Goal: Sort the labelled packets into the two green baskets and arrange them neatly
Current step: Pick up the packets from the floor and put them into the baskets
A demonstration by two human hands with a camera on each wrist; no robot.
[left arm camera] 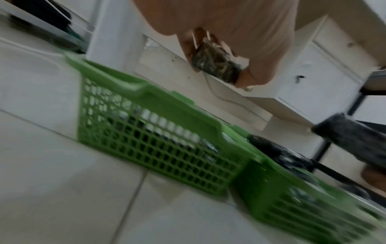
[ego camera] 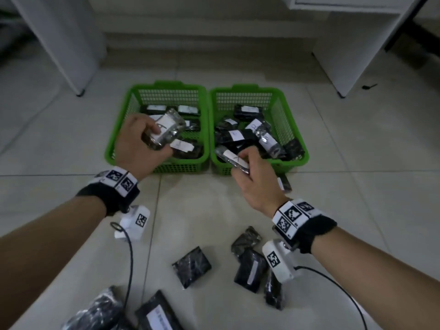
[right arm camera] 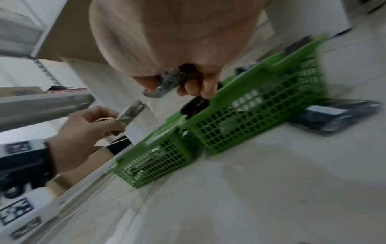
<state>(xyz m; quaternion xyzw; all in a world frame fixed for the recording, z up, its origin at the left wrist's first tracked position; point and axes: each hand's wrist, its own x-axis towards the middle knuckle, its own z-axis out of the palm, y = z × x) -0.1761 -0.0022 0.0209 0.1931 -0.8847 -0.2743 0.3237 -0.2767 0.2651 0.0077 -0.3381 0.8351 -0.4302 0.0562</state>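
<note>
Two green baskets stand side by side on the tiled floor, the left basket (ego camera: pixel 119 141) and the right basket (ego camera: pixel 295 129), each holding several dark packets with white labels. My left hand (ego camera: pixel 140 141) grips a labelled packet (ego camera: pixel 166 129) above the left basket; the same packet (left arm camera: pixel 217 66) shows between fingers in the left wrist view. My right hand (ego camera: pixel 254 177) holds another labelled packet (ego camera: pixel 232 158) over the near edge of the right basket, seen as a packet (right arm camera: pixel 167 82) in the right wrist view.
Several loose dark packets (ego camera: pixel 191 265) lie on the floor near me, one more packet (ego camera: pixel 284 183) just outside the right basket. White furniture legs (ego camera: pixel 81 91) stand at the back left and right. Wrist camera cables trail over the floor.
</note>
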